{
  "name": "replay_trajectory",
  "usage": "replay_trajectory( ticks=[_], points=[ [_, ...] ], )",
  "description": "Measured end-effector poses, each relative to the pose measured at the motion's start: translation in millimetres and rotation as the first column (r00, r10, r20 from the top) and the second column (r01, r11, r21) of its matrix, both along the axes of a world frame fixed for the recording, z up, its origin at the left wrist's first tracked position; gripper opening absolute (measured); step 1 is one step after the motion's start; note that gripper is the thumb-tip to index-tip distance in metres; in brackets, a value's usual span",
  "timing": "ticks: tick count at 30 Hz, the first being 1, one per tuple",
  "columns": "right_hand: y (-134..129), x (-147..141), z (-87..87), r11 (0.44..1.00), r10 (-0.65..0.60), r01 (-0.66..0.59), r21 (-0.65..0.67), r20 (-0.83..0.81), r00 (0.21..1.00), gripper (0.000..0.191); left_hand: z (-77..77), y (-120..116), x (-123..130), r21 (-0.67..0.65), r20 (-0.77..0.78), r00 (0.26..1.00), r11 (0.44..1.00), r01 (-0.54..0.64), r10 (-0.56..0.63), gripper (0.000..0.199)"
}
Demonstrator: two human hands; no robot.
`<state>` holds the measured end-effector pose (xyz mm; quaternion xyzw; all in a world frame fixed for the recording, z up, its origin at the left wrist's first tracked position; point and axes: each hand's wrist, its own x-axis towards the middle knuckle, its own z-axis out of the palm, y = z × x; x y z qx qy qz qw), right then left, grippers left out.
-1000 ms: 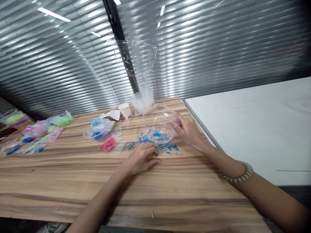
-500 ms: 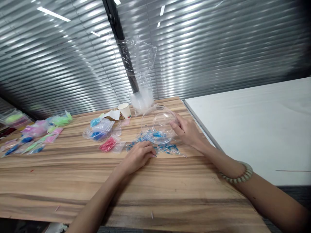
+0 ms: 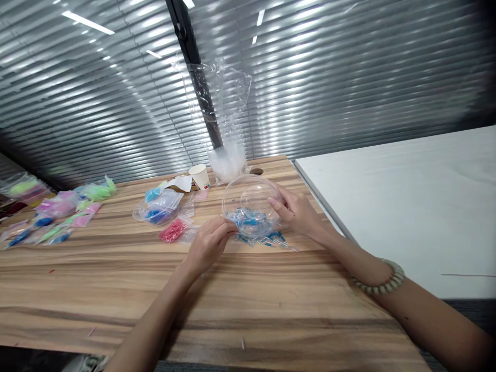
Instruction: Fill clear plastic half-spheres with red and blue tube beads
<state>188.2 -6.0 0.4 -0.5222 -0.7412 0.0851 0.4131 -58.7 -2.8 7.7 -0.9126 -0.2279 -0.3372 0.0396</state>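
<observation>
My right hand grips the right rim of a clear round plastic bowl, thumb inside, the bowl tilted toward me. Small blue and clear tube-shaped pieces show in and through it. More blue pieces lie scattered on the wooden table just in front of its lower edge. At the bowl's lower left rim is my left hand, fingers pinched together. Whether they touch the rim or hold a small piece, I cannot tell.
Left of the bowl lie a small bag of red pieces and a clear container with blue pieces. A paper cup and a plastic bag of clear cups stand behind. Several colourful bags lie far left. A white table adjoins at right.
My left hand has moved up and left from the loose pieces to the bowl's lower left rim. The bowl has come slightly lower and nearer to me in my right hand.
</observation>
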Motion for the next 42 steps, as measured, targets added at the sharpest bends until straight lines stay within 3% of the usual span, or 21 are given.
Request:
replay_trajectory(
  ticks=[4, 13, 23, 32, 42],
  points=[
    [-1.3, -1.5, -0.3, 0.994, 0.113, -0.113, -0.010, 0.019, 0.993, 0.053, 2.7, 0.2, 0.7, 0.119, 0.009, 1.000, 0.993, -0.007, 0.006, 0.010],
    [-1.9, -0.9, -1.1, 0.989, 0.146, -0.146, -0.024, -0.001, 0.989, 0.054, 0.5, 2.5, -0.6, 0.158, -0.035, 0.999, 0.987, 0.027, -0.021, 0.012],
    [-1.5, -0.5, -2.9, 0.988, 0.154, -0.153, -0.016, 0.027, 0.988, 0.056, -1.6, 3.5, 0.2, 0.111, -0.030, 0.998, 0.992, 0.050, -0.047, 0.012],
    [-1.5, -1.2, -2.3, 0.989, 0.146, -0.145, -0.019, 0.046, 0.988, 0.056, -0.9, 1.1, 3.4, -0.029, 0.063, 0.992, 0.993, 0.115, -0.113, 0.012],
    [-1.3, -0.4, -3.5, 0.989, 0.149, -0.148, -0.028, 0.044, 0.988, 0.055, -6.2, 5.5, 1.8, 0.059, 0.041, 0.995, 0.994, 0.089, -0.091, 0.017]
  ],
)
